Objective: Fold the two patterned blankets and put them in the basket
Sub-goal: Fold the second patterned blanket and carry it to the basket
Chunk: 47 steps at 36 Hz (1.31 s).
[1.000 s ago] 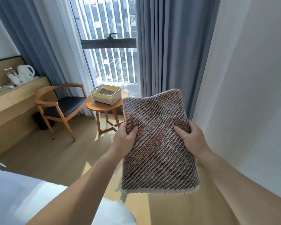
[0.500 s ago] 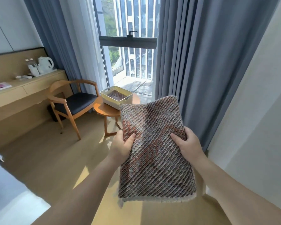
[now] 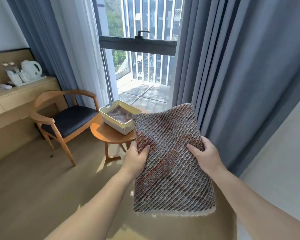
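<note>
A folded patterned blanket [image 3: 171,163], woven in brown, grey and orange, is held flat in front of me. My left hand [image 3: 137,157] grips its left edge and my right hand [image 3: 203,155] grips its right edge, thumbs on top. Ahead, a cream perforated basket [image 3: 114,122] stands on a round wooden side table [image 3: 109,134]. A second patterned blanket [image 3: 119,113] lies folded inside the basket. The held blanket's far corner overlaps the basket's right side in view.
A wooden armchair [image 3: 64,118] with a dark seat stands left of the table. A wooden counter [image 3: 21,96] with a white kettle [image 3: 31,69] runs along the left wall. Grey curtains [image 3: 232,75] and a tall window [image 3: 139,66] lie behind. Wooden floor [image 3: 42,179] stretches below.
The basket and table have come closer and larger in view as I moved toward them. Both hands keep the same grip on the blanket. The white bed has left the view.
</note>
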Tool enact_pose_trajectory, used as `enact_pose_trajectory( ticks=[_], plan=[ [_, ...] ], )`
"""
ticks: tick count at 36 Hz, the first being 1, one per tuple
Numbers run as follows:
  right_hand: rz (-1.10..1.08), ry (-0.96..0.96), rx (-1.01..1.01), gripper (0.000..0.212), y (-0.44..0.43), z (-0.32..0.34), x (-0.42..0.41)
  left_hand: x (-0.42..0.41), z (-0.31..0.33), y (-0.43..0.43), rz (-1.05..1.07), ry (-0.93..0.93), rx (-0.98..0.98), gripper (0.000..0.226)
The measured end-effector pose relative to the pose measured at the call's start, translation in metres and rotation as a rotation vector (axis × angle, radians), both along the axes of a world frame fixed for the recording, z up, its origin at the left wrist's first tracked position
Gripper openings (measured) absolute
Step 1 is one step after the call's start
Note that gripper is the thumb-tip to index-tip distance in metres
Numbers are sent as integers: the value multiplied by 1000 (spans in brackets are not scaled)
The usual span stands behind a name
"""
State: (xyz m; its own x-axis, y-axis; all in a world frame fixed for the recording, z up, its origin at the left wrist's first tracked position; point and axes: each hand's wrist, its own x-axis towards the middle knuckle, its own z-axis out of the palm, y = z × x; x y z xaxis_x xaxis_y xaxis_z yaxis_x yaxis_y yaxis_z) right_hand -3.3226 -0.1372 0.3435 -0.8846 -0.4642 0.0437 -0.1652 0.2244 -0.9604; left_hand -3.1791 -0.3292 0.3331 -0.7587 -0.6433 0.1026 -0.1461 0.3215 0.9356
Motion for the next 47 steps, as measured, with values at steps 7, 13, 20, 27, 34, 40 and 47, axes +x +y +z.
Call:
enact_pose_trajectory(
  ticks=[7, 13, 20, 27, 34, 40, 47],
  plan=[
    [45, -56, -5, 34, -62, -6, -68, -61, 4, -53, 2, -32, 27, 31],
    [138, -44, 46, 37, -122, -23, -141, -117, -5, -98, 127, -102, -32, 23],
    [258, -52, 53, 29, -195, -34, -250, -211, -12, -150, 280, -177, -47, 18],
    [363, 5, 124, 19, -244, -21, -328, -274, 1, -180, 364, -174, -43, 28],
    [428, 39, 110, 19, -307, -19, -380, -316, -4, -230, 422, -160, 25, 28],
    [445, 2, 164, 24, -379, -22, -416, -349, -16, -300, 443, -168, 39, 29],
    [393, 29, 170, 16, -494, -22, -457, -394, -27, -418, 409, -134, 91, 33]
  ],
)
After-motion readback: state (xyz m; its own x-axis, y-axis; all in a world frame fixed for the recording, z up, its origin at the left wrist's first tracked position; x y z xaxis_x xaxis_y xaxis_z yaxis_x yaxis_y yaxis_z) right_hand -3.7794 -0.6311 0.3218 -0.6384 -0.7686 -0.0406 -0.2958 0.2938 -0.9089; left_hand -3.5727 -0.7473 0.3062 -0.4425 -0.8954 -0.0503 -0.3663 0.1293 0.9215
